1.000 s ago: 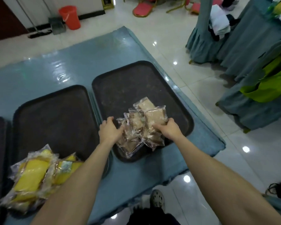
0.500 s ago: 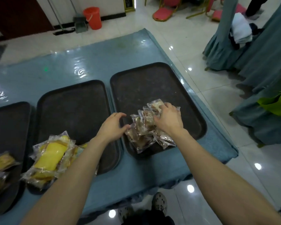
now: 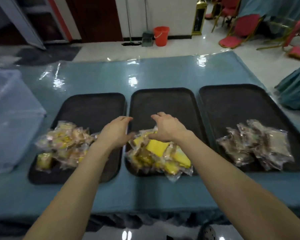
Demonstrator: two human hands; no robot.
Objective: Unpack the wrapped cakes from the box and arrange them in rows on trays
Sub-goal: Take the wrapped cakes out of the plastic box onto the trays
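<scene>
Three dark trays lie side by side on the blue table. The left tray (image 3: 93,104) holds a heap of pale yellow wrapped cakes (image 3: 64,144). On the middle tray (image 3: 163,99) lies a pile of bright yellow wrapped cakes (image 3: 159,153). A pile of brown wrapped cakes (image 3: 256,144) sits on the right tray (image 3: 232,101). My left hand (image 3: 115,131) hovers between the left and middle trays with relaxed fingers, holding nothing. My right hand (image 3: 166,128) reaches over the far edge of the yellow pile, fingers spread and slightly bent, its palm over the top packets.
A translucent plastic box (image 3: 10,118) stands at the table's left end. Shiny plastic film covers the blue tablecloth (image 3: 145,71). Beyond the table are a red bucket (image 3: 161,36), a dustpan and red chairs (image 3: 239,30). Another draped table (image 3: 294,90) stands to the right.
The view has swung left, from the brown cakes on the right tray to all three trays. Both hands have left the brown pile and now sit over the middle tray's yellow pile.
</scene>
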